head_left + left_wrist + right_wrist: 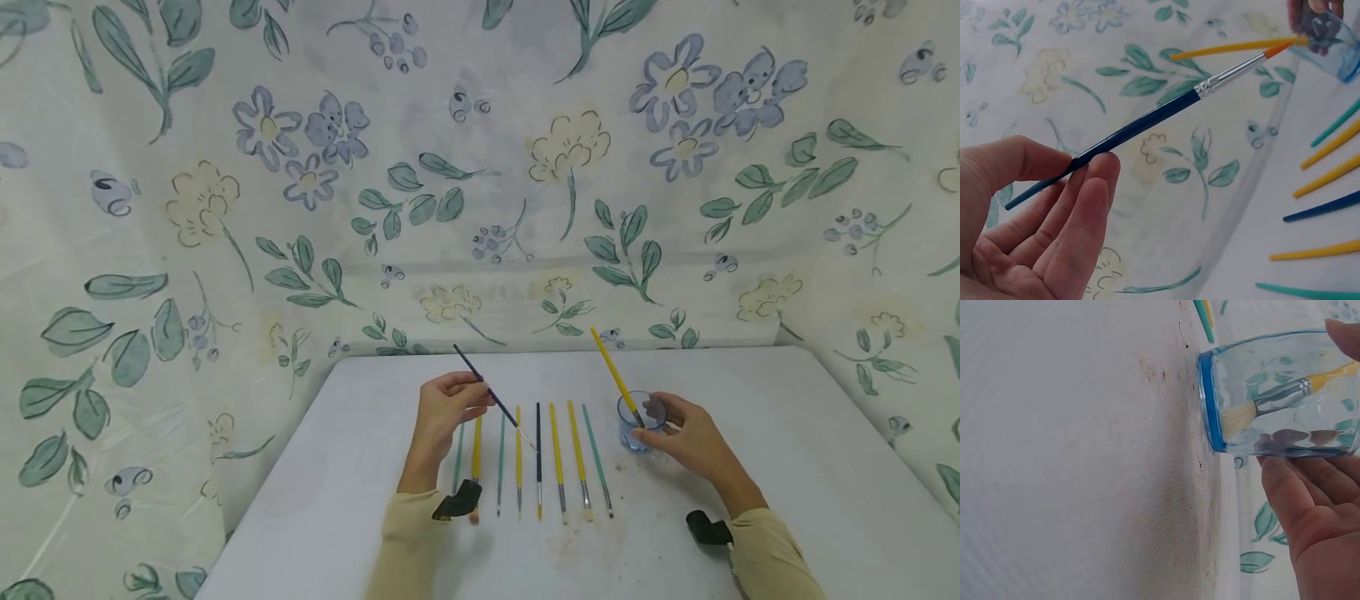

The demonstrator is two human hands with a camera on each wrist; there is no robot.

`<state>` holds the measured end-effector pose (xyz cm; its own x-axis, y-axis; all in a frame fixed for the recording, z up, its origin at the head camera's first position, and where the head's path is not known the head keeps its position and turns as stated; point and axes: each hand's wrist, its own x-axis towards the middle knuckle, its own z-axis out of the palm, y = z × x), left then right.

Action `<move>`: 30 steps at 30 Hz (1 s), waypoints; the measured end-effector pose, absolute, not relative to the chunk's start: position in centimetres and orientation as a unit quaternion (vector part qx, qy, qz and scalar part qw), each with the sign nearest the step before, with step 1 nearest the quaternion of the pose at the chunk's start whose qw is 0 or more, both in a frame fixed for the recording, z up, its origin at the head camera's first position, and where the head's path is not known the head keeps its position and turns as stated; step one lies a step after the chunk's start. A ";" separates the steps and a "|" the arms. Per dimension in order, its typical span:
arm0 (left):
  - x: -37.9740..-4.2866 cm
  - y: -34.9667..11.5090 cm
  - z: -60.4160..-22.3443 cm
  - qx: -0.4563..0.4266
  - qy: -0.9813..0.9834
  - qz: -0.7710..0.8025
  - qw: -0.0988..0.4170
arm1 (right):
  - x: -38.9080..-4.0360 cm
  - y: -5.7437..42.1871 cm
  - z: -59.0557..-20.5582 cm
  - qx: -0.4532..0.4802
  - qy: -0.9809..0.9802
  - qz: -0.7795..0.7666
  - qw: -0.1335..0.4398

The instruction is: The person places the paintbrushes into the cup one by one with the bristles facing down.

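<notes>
Between thumb and fingertips my left hand [446, 412] pinches a dark blue paintbrush [1141, 125] with a silver ferrule and orange bristles. It is held tilted above the row of brushes, bristles down and to the right in the head view. My right hand [686, 429] grips a clear bluish glass [1279, 400], thumb on one side and fingers on the other. Inside the glass leans a yellow paintbrush [615, 371], its pale bristles [1238, 419] at the glass bottom and its handle sticking out over the rim.
Several brushes lie side by side on the white table [300, 517], among them a dark blue brush [538, 450], a yellow brush [556, 442] and a green brush [596, 450]. Brownish specks [577, 546] mark the tabletop. Behind hangs a floral sheet [487, 208].
</notes>
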<state>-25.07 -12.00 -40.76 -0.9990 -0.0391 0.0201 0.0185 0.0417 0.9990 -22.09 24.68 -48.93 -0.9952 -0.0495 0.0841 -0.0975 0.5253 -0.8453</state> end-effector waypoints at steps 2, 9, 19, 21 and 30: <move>-25.1 -11.4 -40.5 0.000 -0.718 -0.696 0.023 | -22.1 24.6 -48.8 0.042 -0.873 0.484 0.025; -25.2 -9.6 -40.4 -0.016 -0.706 -0.707 0.038 | -22.0 24.3 -48.6 0.037 -0.874 0.484 0.018; -25.8 -5.9 -40.0 -0.054 -0.686 -0.724 0.047 | -21.9 24.6 -48.8 0.035 -0.876 0.480 0.020; -25.8 -5.3 -39.9 -0.058 -0.682 -0.727 0.045 | -22.0 24.7 -49.0 0.037 -0.877 0.479 0.021; -26.1 -2.7 -39.8 -0.085 -0.666 -0.740 0.041 | -22.1 24.8 -49.0 0.040 -0.875 0.482 0.022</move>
